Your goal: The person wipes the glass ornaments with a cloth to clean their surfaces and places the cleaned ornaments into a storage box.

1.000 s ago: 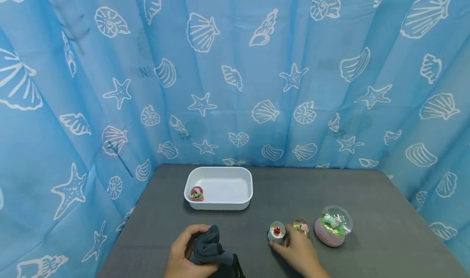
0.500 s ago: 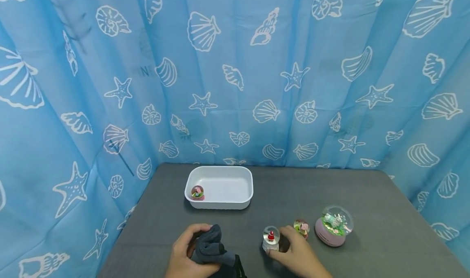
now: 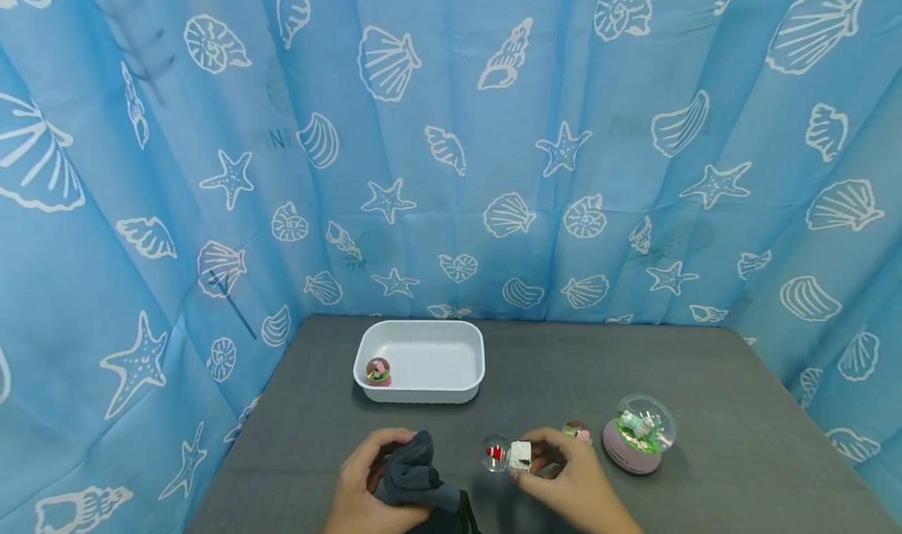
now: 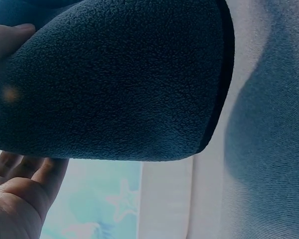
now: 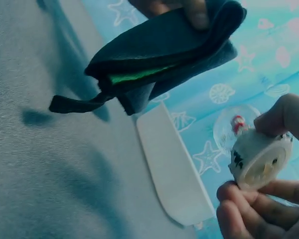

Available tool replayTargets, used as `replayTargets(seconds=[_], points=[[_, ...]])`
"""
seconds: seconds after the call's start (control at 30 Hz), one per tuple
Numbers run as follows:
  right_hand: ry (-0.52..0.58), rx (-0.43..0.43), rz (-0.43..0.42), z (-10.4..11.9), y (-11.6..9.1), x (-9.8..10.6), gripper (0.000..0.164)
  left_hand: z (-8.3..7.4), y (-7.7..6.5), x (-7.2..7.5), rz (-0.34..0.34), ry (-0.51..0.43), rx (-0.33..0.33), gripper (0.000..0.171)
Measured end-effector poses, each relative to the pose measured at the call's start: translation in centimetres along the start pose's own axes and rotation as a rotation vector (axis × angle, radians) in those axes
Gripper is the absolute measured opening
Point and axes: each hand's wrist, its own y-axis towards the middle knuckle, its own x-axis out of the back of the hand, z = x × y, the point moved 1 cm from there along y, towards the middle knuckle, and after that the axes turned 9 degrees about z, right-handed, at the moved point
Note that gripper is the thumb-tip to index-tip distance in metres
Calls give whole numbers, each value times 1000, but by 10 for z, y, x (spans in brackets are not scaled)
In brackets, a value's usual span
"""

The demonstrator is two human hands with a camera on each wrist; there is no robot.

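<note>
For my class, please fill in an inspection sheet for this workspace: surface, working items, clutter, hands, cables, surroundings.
Surface: grey table.
Working items: dark cloth, bunched, green showing inside; white-based snow globe, tipped sideways.
Clutter: white tray with a pink-based globe in its near left corner; large globe, upright; small globe, partly hidden.
Hands: left hand grips the cloth; right hand holds the white-based globe by its base.
Cables: nothing seen.
Surroundings: blue curtain printed with white shells and starfish.
</note>
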Motion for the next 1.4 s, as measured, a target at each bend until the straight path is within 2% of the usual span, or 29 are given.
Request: replayTargets(seconds=[0.13,0.3,0.43,0.57,0.8,1.07,1.4], points=[[59,56,39,5,-2,1,32,0,2,-1,3,1,-42,71],[101,184,106,13,-2,3,38,-2,5,-3,10,-4,-31,72],[101,239,123,20,-2,1,42,-4,8,-5,25,0,-20,73],[97,259,135,25,-2,-1,44,-7,10,-8,31,-12,-32,73],[140,302,187,30,0,-4,45,-8,12,-11,62,-52,-131,73],[147,300,195,32,1,-6,44,-9,13,-13,117,-112,-148,76],[153,321,229,31,2,-7,43,-10,15,-14,114,-128,-198,76]])
